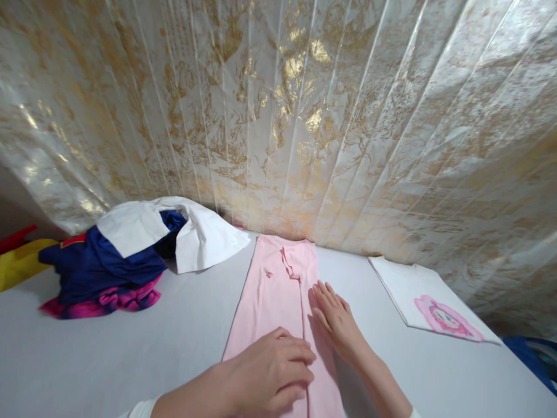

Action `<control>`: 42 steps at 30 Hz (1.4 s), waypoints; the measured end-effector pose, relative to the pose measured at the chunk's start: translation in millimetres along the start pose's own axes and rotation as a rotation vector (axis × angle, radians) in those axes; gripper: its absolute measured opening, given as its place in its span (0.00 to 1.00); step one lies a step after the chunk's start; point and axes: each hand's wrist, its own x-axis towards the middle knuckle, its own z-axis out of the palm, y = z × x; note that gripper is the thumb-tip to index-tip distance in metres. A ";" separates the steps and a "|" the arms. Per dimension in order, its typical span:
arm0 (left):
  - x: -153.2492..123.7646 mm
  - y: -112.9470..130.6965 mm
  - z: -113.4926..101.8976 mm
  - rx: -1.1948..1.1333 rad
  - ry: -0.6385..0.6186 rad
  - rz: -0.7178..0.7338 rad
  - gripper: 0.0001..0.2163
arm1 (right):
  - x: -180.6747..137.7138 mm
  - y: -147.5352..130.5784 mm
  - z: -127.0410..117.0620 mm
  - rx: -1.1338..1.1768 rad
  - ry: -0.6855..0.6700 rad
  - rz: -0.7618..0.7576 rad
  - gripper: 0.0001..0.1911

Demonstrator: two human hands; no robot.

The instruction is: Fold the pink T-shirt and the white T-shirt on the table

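A pale pink garment (pixel 272 290) lies folded lengthwise on the white table (pixel 130 360), reaching toward the wall. My left hand (pixel 270 371) rests on its near part with fingers curled and pressed down onto the cloth. My right hand (pixel 333 316) lies flat on the garment's right edge, fingers stretched out together and pointing away from me. Neither hand lifts the cloth.
A heap of clothes (pixel 126 255) in white, navy and magenta sits at the back left, with yellow and red fabric (pixel 20 261) beyond it. A folded white shirt with a pink print (pixel 429 305) lies at the right. A gold-patterned wall (pixel 304 116) stands behind.
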 end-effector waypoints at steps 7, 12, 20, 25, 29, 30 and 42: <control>16.8 -27.3 -10.8 0.217 -0.049 -0.173 0.17 | 55.7 44.7 8.1 0.158 0.151 0.062 0.22; 28.2 -38.7 -14.6 0.140 -0.008 -0.173 0.11 | 102.1 41.6 9.7 0.213 0.187 -0.013 0.24; 32.4 -119.5 -43.5 0.400 0.151 -0.567 0.22 | 117.3 -13.3 39.0 0.192 0.147 -0.056 0.23; 10.7 -128.8 -15.9 0.506 0.079 -0.627 0.35 | 90.1 -34.2 36.0 0.030 0.039 -0.058 0.29; 9.1 -116.2 -13.4 0.536 0.098 -0.649 0.32 | 71.9 -38.1 29.0 0.001 -0.001 -0.073 0.31; 11.8 -118.0 -19.5 0.530 0.107 -0.648 0.26 | 68.5 -39.0 27.2 -0.003 -0.016 -0.074 0.31; 42.9 -196.0 -72.5 0.554 0.202 -0.631 0.07 | 63.5 -35.3 27.9 0.018 -0.044 -0.044 0.29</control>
